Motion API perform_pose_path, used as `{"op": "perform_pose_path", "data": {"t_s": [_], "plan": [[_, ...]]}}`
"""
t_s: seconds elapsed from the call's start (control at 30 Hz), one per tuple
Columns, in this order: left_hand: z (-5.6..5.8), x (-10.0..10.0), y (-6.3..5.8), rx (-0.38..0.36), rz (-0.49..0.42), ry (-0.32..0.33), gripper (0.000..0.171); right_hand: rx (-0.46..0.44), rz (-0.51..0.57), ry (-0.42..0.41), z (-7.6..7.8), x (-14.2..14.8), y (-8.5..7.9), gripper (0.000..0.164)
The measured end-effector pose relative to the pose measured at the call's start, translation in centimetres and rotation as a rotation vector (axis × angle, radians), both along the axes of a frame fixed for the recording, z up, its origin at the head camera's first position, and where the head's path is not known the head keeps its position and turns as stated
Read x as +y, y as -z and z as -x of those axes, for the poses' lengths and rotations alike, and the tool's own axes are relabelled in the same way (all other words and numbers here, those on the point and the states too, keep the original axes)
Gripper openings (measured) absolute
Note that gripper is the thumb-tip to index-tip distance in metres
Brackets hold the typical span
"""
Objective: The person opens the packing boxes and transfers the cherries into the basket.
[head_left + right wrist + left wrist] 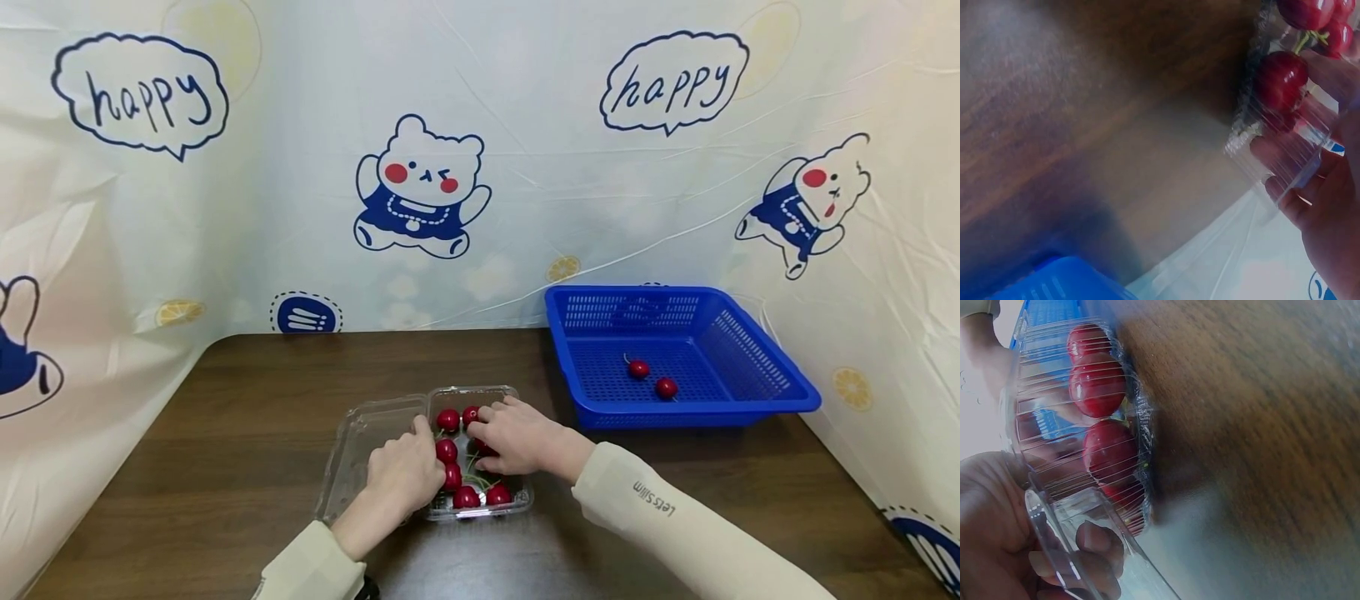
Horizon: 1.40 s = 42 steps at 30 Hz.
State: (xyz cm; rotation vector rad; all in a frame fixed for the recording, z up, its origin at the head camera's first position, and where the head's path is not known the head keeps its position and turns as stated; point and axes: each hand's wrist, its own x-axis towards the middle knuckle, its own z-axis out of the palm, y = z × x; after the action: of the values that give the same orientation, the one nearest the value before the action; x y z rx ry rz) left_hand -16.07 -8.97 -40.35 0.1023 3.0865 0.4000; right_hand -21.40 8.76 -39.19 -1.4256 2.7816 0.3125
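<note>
A clear plastic clamshell box (480,515) lies on the table with its lid (341,467) folded out to the left. Several red cherries (466,497) with green stems are in its tray. My left hand (401,471) is at the hinge side, index finger extended along the tray's edge; in the left wrist view its other fingers (1100,547) curl around the clear plastic. Over the tray's right side, my right hand (517,437) reaches in, thumb and fingers around a partly covered cherry (483,447). Whether they pinch it is hidden.
A blue plastic basket (690,408) stands at the back right of the brown wooden table (262,400), with two cherries (666,387) on its bottom. A printed cloth (525,208) hangs behind and at the sides.
</note>
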Motion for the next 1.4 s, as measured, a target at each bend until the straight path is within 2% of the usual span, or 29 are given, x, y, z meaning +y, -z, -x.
{"op": "perform_pose_path", "data": {"t_s": [0.2, 0.63, 1.0, 1.4], "plan": [[-0.1, 0.0, 0.0, 0.001, 0.001, -0.002, 0.035, 0.029, -0.001, -0.022, -0.2, -0.3, 0.5, 0.034], [-0.1, 0.0, -0.1, -0.007, -0.007, -0.007, 0.034, 0.001, 0.037, -0.011, -0.6, -1.2, 0.7, 0.025], [-0.1, 0.0, -0.1, -0.003, -0.005, -0.007, 0.034, 0.001, 0.038, 0.018, -0.9, -1.7, 1.3, 0.035], [-0.1, 0.0, -0.1, -0.005, -0.002, -0.005, 0.034, 0.023, 0.034, -0.008, -0.8, -1.6, 1.0, 0.024]]}}
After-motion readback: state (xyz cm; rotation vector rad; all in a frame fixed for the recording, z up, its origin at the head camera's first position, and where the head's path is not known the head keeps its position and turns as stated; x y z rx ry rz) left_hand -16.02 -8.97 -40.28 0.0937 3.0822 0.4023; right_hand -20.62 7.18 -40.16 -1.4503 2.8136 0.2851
